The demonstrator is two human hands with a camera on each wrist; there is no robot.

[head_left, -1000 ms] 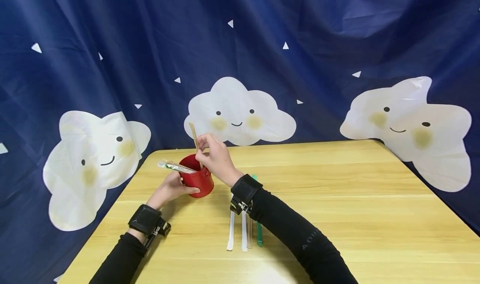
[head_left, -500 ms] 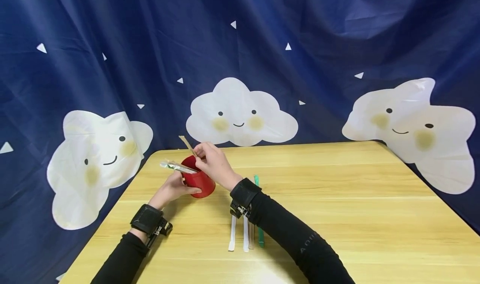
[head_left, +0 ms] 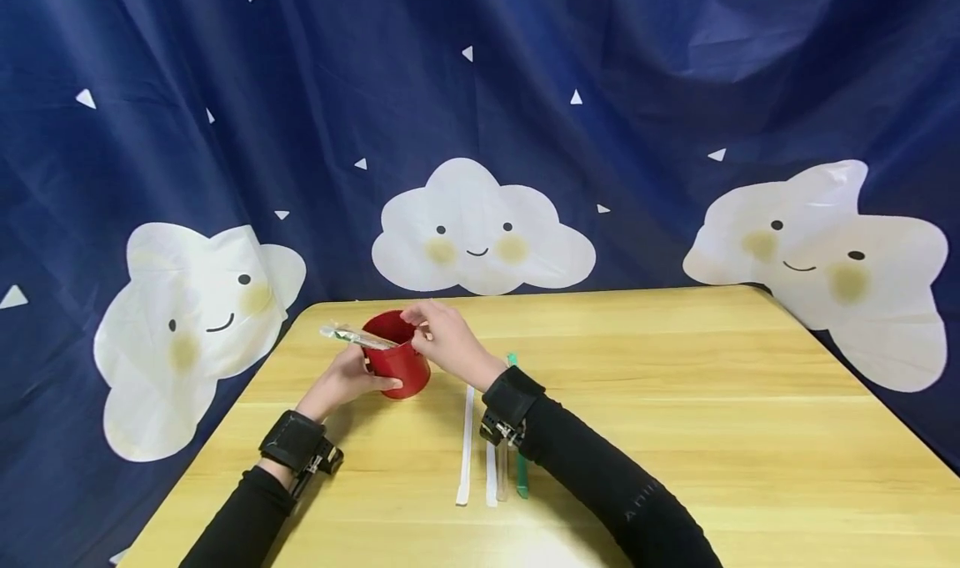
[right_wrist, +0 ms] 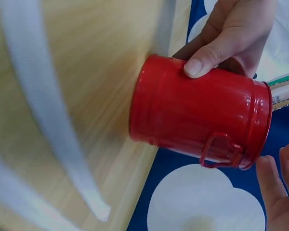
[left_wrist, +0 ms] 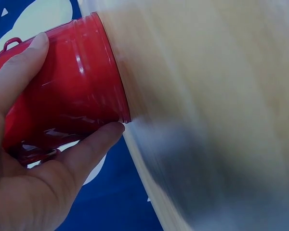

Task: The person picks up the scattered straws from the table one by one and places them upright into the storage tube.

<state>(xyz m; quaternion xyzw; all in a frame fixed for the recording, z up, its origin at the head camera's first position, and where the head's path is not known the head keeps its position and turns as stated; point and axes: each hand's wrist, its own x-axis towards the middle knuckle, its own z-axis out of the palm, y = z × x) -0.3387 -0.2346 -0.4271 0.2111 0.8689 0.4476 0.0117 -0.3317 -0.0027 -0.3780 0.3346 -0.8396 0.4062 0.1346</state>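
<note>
A small red metal pail (head_left: 405, 372) with loop ears stands on the table at the left of the head view. My left hand (head_left: 347, 382) grips it from the left, thumb along its front; the left wrist view shows that thumb and a finger (left_wrist: 94, 149) near the base. Several paper-wrapped straws (head_left: 360, 337) lean out over the pail's left rim, their ends also visible in the right wrist view. At the right rim is my right hand (head_left: 450, 344), fingers (right_wrist: 269, 180) loosely bent, with nothing seen between them. The pail's inside is mostly hidden.
Right of the pail, two white-wrapped straws (head_left: 465, 459), a brownish translucent one (head_left: 502, 472) and a green one (head_left: 522, 475) lie lengthwise on the wooden table (head_left: 675, 434), partly under the right forearm. A dark blue cloud-print curtain (head_left: 525, 76) hangs behind the table.
The brown paper-wrapped straw in my right hand tilted left, went down into the pail and was let go. That hand then drew back rightward to the rim. The left hand stayed on the pail.
</note>
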